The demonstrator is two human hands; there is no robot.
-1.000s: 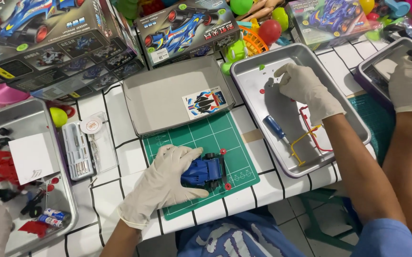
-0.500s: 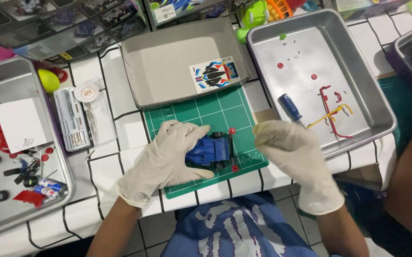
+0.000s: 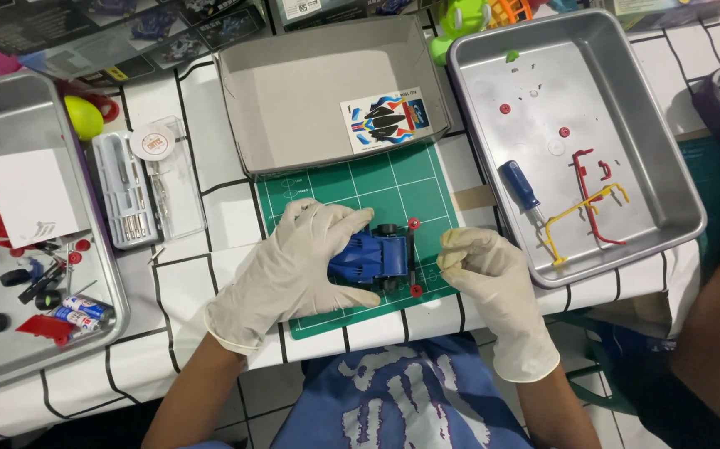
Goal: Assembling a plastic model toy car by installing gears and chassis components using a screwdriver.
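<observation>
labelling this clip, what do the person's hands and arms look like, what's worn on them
Both the left hand and the right hand wear thin, off-white disposable gloves, wrinkled and loose, ending in a rolled cuff just past each wrist. Beyond the cuffs the forearms are bare: no sleeves, watch or bands show.

Taking the green cutting mat (image 3: 360, 208) as the landmark: a shallow grey cardboard box (image 3: 293, 91) lies open just beyond its far edge, touching it. Inside that box, at the corner nearest the mat, lies a rectangular sticker sheet (image 3: 387, 120), white with blue, black and red car-shaped decals. Farther beyond the mat, along the top left of the view, stand dark printed kit boxes (image 3: 110, 33) with blue car pictures, cut off by the frame. To the left of the mat lies a clear plastic tool case (image 3: 148, 187) with a round white label (image 3: 152, 143) on its lid. Farther left, in a metal tray (image 3: 115, 308), a blank white card (image 3: 32, 195) lies flat.
</observation>
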